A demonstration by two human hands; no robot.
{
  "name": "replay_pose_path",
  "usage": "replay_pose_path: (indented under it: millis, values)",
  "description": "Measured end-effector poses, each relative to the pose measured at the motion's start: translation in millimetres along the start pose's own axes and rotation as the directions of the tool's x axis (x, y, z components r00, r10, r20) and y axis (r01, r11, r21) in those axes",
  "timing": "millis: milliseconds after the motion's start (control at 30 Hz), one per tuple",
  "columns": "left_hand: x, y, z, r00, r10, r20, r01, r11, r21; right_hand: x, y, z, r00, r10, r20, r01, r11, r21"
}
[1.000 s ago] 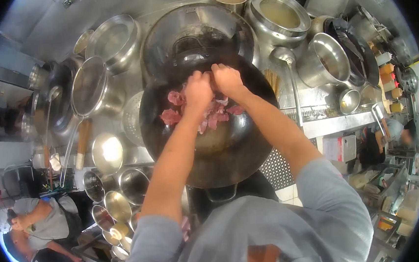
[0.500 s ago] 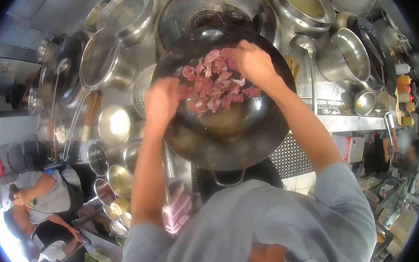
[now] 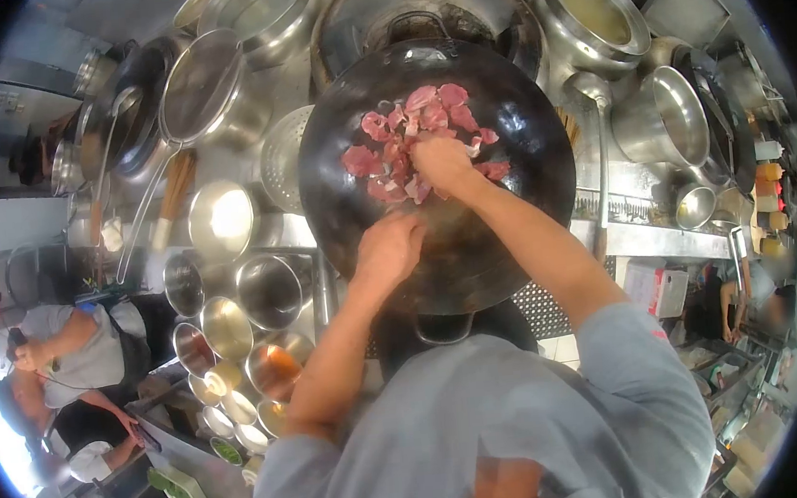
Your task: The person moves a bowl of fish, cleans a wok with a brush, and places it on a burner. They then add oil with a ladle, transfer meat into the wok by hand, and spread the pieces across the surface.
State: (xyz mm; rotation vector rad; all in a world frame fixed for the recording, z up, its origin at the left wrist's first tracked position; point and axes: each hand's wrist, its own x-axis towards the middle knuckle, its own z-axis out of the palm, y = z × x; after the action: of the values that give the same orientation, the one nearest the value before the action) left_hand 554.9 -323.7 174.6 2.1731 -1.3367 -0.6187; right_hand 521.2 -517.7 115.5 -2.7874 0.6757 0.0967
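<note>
Pieces of raw red meat lie spread over the upper middle of a large dark wok. My right hand is among the pieces with its fingers pointing down and curled. Its fingertips are hidden, so what it grips does not show. Just below the meat, over the wok's left inner side, is my left hand. Its fingers are bent together near the lower edge of the pile, and anything inside them is too small to make out.
Left of the wok stand a perforated ladle, a wire strainer and several metal bowls. A metal ladle and a tilted pot are on the right. People stand at the far left and far right.
My left hand has moved down and right to the pile's lower edge. My right hand has come down and left into the meat. The meat pieces have shifted.
</note>
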Motion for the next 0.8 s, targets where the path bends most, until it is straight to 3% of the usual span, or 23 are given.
replay_pose_path:
  millis: [133,233,333,433,533,633,767,800]
  values:
    - [-9,-16,-1,0.999,-0.024,-0.036,0.024,1.0,-0.008,4,8,11,0.997,-0.013,-0.073,0.023,0.99,0.14]
    - [-12,-15,-2,0.999,-0.023,-0.043,0.022,1.0,-0.019,16,14,22,0.993,-0.105,-0.055,0.109,0.991,0.075]
    - [-13,-12,-4,0.998,-0.022,-0.051,0.019,0.998,-0.052,14,14,7,0.967,0.035,-0.252,0.065,0.923,0.379]
    - [-15,-9,-3,0.999,-0.025,-0.038,0.022,0.997,-0.072,16,8,10,0.983,-0.03,-0.182,0.05,0.993,0.109]
    - [-17,-10,-3,0.999,-0.033,-0.03,0.031,0.997,-0.07,23,10,1,0.995,0.034,-0.089,-0.02,0.987,0.159]
    - [-20,-7,-7,0.999,-0.025,-0.028,0.022,0.996,-0.091,25,11,3,0.962,-0.054,-0.268,0.109,0.975,0.194]
    - [-42,18,-8,0.996,0.063,0.063,-0.05,0.982,-0.182,29,17,6,0.99,0.063,-0.125,-0.041,0.985,0.169]
    - [-56,25,-7,0.99,0.099,0.1,-0.076,0.973,-0.216,25,22,-4,0.983,0.053,-0.175,-0.027,0.989,0.145]
